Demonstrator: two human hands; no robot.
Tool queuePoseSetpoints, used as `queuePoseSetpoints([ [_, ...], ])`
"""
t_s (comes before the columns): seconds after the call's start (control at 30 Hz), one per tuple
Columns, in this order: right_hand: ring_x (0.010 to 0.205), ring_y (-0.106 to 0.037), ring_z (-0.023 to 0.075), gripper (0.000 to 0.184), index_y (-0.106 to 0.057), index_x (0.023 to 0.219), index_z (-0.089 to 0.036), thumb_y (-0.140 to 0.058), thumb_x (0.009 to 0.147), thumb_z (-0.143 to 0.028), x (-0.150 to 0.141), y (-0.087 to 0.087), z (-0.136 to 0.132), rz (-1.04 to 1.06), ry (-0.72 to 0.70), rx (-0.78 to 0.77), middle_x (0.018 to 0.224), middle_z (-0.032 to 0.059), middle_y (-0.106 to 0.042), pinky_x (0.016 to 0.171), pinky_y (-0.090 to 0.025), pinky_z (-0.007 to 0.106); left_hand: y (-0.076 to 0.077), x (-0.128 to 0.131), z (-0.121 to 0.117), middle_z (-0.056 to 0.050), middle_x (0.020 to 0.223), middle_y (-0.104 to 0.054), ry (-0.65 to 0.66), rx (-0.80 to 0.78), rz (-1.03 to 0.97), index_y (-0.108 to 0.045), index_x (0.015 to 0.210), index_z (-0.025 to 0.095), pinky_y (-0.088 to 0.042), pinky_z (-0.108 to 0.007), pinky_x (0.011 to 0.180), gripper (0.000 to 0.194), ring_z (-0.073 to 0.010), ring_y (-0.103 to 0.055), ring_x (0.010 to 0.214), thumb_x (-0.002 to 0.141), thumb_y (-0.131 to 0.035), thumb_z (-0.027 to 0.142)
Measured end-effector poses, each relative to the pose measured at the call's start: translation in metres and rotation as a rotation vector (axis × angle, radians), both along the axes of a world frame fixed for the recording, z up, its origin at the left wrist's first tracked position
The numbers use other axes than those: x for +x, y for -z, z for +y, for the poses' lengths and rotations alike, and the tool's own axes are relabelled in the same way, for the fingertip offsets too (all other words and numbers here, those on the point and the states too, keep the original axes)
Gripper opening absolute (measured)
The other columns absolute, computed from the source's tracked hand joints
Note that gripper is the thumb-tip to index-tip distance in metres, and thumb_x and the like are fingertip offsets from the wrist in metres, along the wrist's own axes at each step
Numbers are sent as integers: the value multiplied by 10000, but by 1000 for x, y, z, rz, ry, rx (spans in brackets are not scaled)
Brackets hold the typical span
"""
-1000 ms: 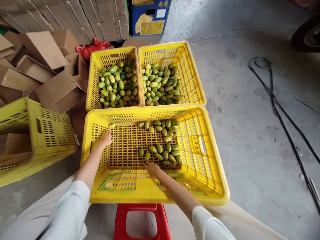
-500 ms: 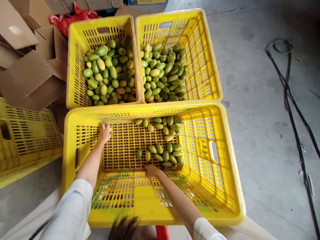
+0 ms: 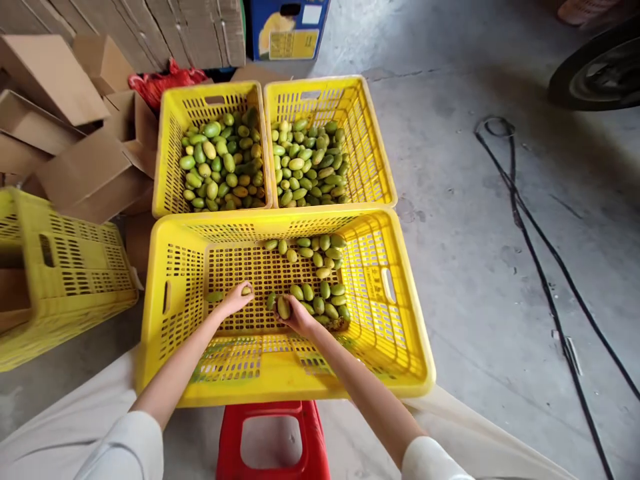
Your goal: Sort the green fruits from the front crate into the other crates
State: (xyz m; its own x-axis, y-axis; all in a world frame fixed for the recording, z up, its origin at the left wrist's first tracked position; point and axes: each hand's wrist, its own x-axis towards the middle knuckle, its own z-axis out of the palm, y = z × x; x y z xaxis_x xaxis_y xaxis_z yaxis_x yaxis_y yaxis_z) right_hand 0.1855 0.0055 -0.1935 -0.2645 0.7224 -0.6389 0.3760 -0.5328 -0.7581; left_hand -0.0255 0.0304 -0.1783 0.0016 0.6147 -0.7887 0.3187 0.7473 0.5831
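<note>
Both hands are inside the near yellow crate (image 3: 225,383). My left hand (image 3: 235,301) is closed around a small yellowish-green fruit (image 3: 247,291), held over the slotted floor. To its left, a single oval green fruit (image 3: 215,297) lies on the crate floor. Pinched between the thumb and fingers of my right hand (image 3: 299,317) is a larger oval green fruit (image 3: 283,307). Beside that hand, a cluster of green fruits (image 3: 319,305) rests on the floor. Farther back in the same crate lies another loose group of green and yellowish fruits (image 3: 320,260).
Behind stand two yellow crates partly filled with similar fruits, one left (image 3: 167,167) and one right (image 3: 370,160). Cardboard boxes (image 3: 95,173) and another yellow crate (image 3: 80,260) sit left. A red stool (image 3: 270,408) is under the near crate; a black cable (image 3: 530,247) lies right.
My left hand has moved from the crate's left side toward the middle and now holds a fruit. My right hand has lifted slightly, with a fruit in it. The camera view has shifted.
</note>
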Motion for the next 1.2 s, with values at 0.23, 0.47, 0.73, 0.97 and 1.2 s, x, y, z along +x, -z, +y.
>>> queuePoseSetpoints([
  [0.23,798,-616,159,330,-529,1075,-259,-644,767,-289,1,-111,0,819,291,-310,928,10,-632,714,-528,300,-113,13,-7,-51,902,-614,-226,19,-442,-594,917,201,-555,-339,708,239,-167,-639,751,741,-741,270],
  [0.47,471,-469,73,320,-554,790,-195,-824,703,-344,17,-202,-26,777,151,-203,584,-62,-533,412,-317,174,-207,20,-61,-9,746,-582,-160,196,-556,-612,892,220,-448,-217,451,224,-125,-577,573,771,-749,351],
  [0.73,485,-498,115,460,-623,771,-172,-537,852,-617,21,-206,-27,741,250,-163,568,-7,-546,431,-379,223,-202,40,-72,-6,776,-564,-206,276,-554,-626,906,241,-398,-191,404,220,-119,-564,578,802,-718,410],
  [0.97,792,-603,132,455,-623,1144,-254,-732,702,-235,32,-210,-4,810,332,-132,1047,15,-650,731,-507,272,-193,34,-65,-67,1120,-623,-197,194,-639,-612,1228,293,-571,-327,783,448,-176,-653,876,802,-738,350],
  [1.2,456,-307,41,293,-598,810,-181,-807,701,-355,36,-194,4,516,329,3,591,-80,-422,407,-227,185,-184,36,-46,0,756,-575,-150,324,-613,-632,886,208,-244,-172,379,148,-48,-439,443,824,-701,323],
])
